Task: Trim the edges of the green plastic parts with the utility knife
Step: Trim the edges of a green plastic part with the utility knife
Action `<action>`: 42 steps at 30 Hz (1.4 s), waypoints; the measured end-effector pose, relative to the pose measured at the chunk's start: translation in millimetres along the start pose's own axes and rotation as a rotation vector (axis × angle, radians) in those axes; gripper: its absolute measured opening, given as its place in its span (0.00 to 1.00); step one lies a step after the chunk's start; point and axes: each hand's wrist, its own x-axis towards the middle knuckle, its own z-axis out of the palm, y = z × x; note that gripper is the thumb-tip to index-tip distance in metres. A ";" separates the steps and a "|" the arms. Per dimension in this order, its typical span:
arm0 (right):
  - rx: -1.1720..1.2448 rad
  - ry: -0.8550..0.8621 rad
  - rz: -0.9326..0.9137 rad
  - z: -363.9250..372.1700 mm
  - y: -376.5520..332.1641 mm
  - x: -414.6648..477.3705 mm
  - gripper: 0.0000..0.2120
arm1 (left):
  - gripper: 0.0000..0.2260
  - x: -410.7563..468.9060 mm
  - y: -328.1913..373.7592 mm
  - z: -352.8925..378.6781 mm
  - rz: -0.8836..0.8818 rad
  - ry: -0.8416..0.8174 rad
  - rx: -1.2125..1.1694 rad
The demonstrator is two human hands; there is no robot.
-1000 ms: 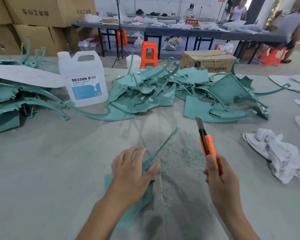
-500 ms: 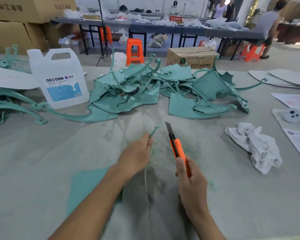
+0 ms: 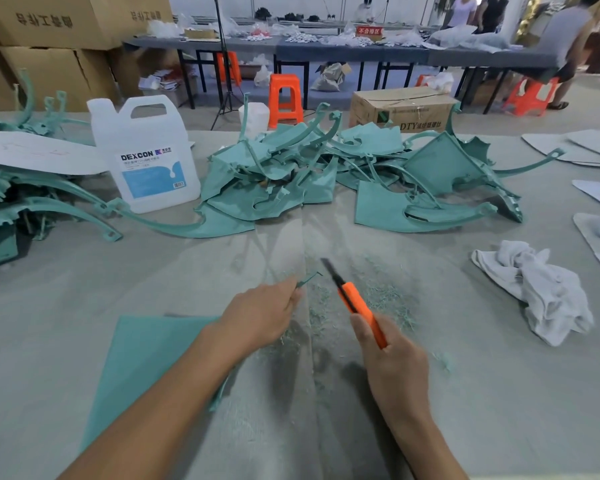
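The left hand point(image 3: 260, 317) pinches the seemingly light, bendy flat green plastic part point(image 3: 146, 358) near its thin tip, the right hand point(image 3: 392, 358) grips the orange utility knife point(image 3: 357, 303)

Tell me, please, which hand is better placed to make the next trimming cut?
Right: the right hand grips the utility knife, blade out and aimed near the thin tip of the green part, which the left hand pinches.
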 end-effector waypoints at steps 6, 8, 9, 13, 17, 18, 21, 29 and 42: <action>-0.036 -0.061 -0.118 2.0 1.3 -4.4 0.23 | 0.15 1.3 -0.8 0.2 0.004 0.054 0.037; -0.031 -0.050 -0.102 2.1 2.2 -4.9 0.23 | 0.15 2.7 4.1 -1.3 0.021 0.074 0.025; -0.030 -0.046 -0.090 1.6 3.0 -4.9 0.22 | 0.15 3.6 7.3 -2.1 0.031 0.085 0.022; -0.029 -0.026 -0.073 0.1 4.4 -6.1 0.16 | 0.16 5.8 14.7 -3.6 0.040 0.093 0.027; -0.022 -0.015 -0.086 1.4 5.9 -3.6 0.21 | 0.13 1.1 7.7 -3.2 0.018 0.056 0.027; -0.021 -0.015 -0.078 1.6 6.8 -1.6 0.23 | 0.13 -0.7 5.8 -3.2 0.018 0.052 0.025; 0.043 0.015 -0.009 0.4 7.6 3.0 0.24 | 0.13 -6.8 0.9 -1.5 0.026 0.074 -0.003; 0.113 -0.029 -0.026 2.3 7.3 2.4 0.25 | 0.14 -11.8 4.3 -3.4 0.074 0.144 -0.022; 0.147 -0.034 0.039 1.4 3.1 9.8 0.24 | 0.17 -17.9 15.5 -7.1 0.081 0.201 -0.501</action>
